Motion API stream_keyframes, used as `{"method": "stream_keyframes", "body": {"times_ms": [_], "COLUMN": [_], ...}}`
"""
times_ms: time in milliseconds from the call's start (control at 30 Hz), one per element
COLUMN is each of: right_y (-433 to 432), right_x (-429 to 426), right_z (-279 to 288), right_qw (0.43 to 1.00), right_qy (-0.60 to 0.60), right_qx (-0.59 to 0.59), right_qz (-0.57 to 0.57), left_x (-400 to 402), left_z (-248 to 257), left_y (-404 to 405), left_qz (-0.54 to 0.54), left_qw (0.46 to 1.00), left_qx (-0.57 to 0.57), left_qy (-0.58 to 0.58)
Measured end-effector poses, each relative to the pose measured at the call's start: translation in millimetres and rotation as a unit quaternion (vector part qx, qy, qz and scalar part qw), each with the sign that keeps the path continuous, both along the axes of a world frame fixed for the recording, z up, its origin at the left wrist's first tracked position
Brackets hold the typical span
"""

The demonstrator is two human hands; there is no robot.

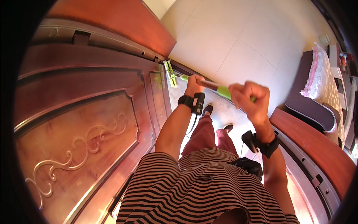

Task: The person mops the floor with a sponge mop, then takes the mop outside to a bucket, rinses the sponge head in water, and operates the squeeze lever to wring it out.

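A mop pole with green grips (209,85) runs slantwise in front of me. My left hand (195,85) is closed around its middle, near a green collar. Further to the right, my right hand (249,99), slightly blurred, grips the green end section. At the far end of the pole, a green mop head (170,74) is by the foot of the door frame, beside the edge of the brown door. Whether its pad touches the floor or the door I cannot tell. Both wrists wear black straps with small devices.
A brown panelled door (106,112) with scroll ornament stands close on the left. A dark threshold (190,70) crosses the doorway before a tiled floor (237,42). On the right are a reddish door frame (313,145) and a dark upholstered seat (304,103) with a frilled cushion (316,75).
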State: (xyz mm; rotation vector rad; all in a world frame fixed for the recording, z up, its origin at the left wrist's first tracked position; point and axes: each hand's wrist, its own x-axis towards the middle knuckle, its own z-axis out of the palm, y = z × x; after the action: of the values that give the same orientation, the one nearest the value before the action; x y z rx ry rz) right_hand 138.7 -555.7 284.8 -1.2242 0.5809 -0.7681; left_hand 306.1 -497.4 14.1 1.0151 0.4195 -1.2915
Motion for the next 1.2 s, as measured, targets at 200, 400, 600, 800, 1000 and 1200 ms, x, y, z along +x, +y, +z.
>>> {"method": "stream_keyframes", "body": {"times_ms": [200, 400, 600, 800, 1000, 1200], "right_y": [13, 36, 55, 61, 82, 127], "right_x": [-27, -31, -76, -139, -234, -340], "right_z": [-1, -16, -7, 19, 35, 47], "right_qw": [0.997, 0.999, 0.989, 0.969, 0.944, 0.908], "right_qy": [-0.057, -0.002, 0.005, 0.042, 0.06, 0.074], "right_qx": [-0.038, 0.019, 0.062, 0.053, 0.086, 0.094], "right_qz": [0.04, -0.034, -0.134, -0.239, -0.313, -0.402], "left_x": [-10, -12, -67, -157, -266, -385], "left_z": [20, -7, -7, 11, 11, 32], "left_y": [1, 17, 8, -2, 10, 39], "left_qz": [0.134, 0.101, 0.019, -0.094, -0.107, -0.223], "left_qw": [0.936, 0.963, 0.97, 0.939, 0.94, 0.918], "left_qx": [0.028, 0.069, 0.21, 0.321, 0.316, 0.315], "left_qy": [0.324, 0.24, 0.122, 0.075, 0.069, 0.093]}}
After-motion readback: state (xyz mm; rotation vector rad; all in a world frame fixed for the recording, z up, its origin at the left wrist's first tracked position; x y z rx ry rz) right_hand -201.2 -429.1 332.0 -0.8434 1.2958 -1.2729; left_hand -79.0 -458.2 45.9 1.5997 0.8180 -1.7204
